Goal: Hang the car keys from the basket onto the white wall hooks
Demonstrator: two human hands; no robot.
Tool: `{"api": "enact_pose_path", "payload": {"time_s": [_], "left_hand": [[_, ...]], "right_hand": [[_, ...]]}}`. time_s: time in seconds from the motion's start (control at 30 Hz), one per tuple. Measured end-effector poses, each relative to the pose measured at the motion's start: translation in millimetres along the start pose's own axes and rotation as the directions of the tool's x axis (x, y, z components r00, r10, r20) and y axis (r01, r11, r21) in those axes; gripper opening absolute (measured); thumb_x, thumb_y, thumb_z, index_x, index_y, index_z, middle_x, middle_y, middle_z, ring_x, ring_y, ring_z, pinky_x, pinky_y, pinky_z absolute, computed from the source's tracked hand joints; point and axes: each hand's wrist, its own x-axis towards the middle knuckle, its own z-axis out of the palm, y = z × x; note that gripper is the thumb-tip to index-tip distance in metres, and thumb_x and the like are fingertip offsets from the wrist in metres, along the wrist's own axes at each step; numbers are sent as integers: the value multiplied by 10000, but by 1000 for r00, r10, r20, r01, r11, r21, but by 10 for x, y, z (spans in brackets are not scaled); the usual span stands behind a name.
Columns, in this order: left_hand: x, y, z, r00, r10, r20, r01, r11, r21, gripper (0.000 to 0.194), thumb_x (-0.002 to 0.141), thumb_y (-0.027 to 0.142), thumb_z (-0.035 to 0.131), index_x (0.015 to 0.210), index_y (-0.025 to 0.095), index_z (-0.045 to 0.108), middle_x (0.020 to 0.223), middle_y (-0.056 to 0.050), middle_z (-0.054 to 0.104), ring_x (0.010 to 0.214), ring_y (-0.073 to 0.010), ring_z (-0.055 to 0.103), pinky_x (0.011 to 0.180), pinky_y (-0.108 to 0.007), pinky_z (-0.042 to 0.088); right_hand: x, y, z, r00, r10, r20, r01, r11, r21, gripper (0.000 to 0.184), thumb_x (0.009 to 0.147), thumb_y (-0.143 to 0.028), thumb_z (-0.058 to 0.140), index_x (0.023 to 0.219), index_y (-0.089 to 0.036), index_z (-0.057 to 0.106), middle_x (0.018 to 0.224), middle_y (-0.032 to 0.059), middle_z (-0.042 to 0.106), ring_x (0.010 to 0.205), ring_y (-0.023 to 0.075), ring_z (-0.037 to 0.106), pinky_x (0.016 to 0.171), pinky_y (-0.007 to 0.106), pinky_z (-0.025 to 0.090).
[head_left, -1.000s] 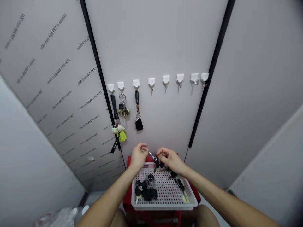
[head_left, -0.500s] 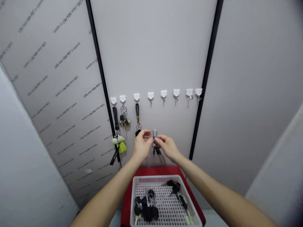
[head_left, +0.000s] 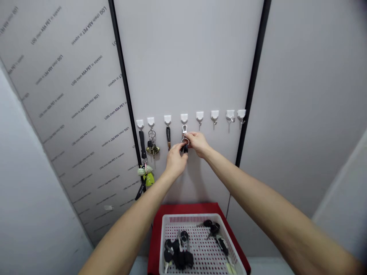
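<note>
A bunch of keys (head_left: 185,148) on a metal ring with a silver clasp (head_left: 184,129) is held up against the wall. The clasp's loop lies right at the fourth white hook (head_left: 184,117) from the left; whether it is over the prong, I cannot tell. My right hand (head_left: 198,143) pinches the bunch just under the clasp, from the right. From below left, my left hand (head_left: 176,159) has its fingertips closed at the ring and dark keys, partly covering them. Beside it hangs a black braided strap (head_left: 168,135), its lower end behind my left hand.
On the left hooks hang a brassy key bunch (head_left: 152,147) and a dark strap (head_left: 142,144) with a yellow-green fob (head_left: 148,179). Several bare hooks (head_left: 215,115) line the wall to the right. Below, a white basket (head_left: 195,217) with more keys stands on a red surface (head_left: 186,208).
Both hands have risen with the key bunch, from below the hook row up to the fourth hook. The clasp now meets the hook. The basket has not visibly changed.
</note>
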Motion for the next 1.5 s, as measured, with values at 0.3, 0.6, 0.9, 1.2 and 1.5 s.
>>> {"api": "enact_pose_path", "payload": {"time_s": [0.3, 0.6, 0.9, 1.2, 1.5], "left_hand": [[-760, -464, 59, 970, -113, 217, 89, 989, 114, 342, 603, 116, 432, 942, 156, 466, 962, -45, 496, 881, -136, 448, 768, -254, 361], [-1711, -952, 250, 688, -277, 671, -29, 913, 407, 291, 595, 173, 448, 879, 170, 513, 910, -61, 549, 853, -177, 475, 747, -289, 350], [-1838, -952, 360, 615, -280, 737, -66, 913, 402, 256, 585, 148, 433, 829, 168, 508, 859, -68, 562, 803, -192, 495, 698, -307, 354], [-1576, -1027, 326, 629, -392, 671, 642, 749, -164, 199, 558, 24, 400, 726, 116, 453, 598, 17, 485, 551, -59, 452, 546, -181, 358], [-1451, -701, 411, 781, -240, 576, 509, 779, -366, 259, 586, 166, 506, 841, 118, 500, 819, -31, 537, 761, -117, 464, 708, -239, 346]], "right_hand": [[-353, 599, -299, 965, -239, -110, 183, 909, -375, 221, 612, -213, 430, 789, -135, 538, 738, 24, 559, 645, 85, 483, 632, 228, 379], [-1425, 1747, -314, 895, 207, 396, 108, 761, -640, 213, 627, -165, 394, 753, -128, 561, 706, 41, 586, 617, 104, 504, 592, 212, 379], [-1717, 1901, -197, 757, 338, 559, 406, 427, -808, 224, 610, -187, 454, 810, -167, 552, 822, 69, 548, 763, 152, 490, 645, 223, 345], [-1477, 1734, -330, 782, 345, 519, -8, 838, -546, 182, 635, -276, 454, 574, -122, 528, 474, -20, 484, 451, 61, 420, 444, 170, 314], [-1232, 1277, -369, 818, 420, 392, -367, 907, -205, 209, 583, -324, 514, 592, -116, 495, 406, -57, 453, 369, 26, 401, 397, 155, 328]]}}
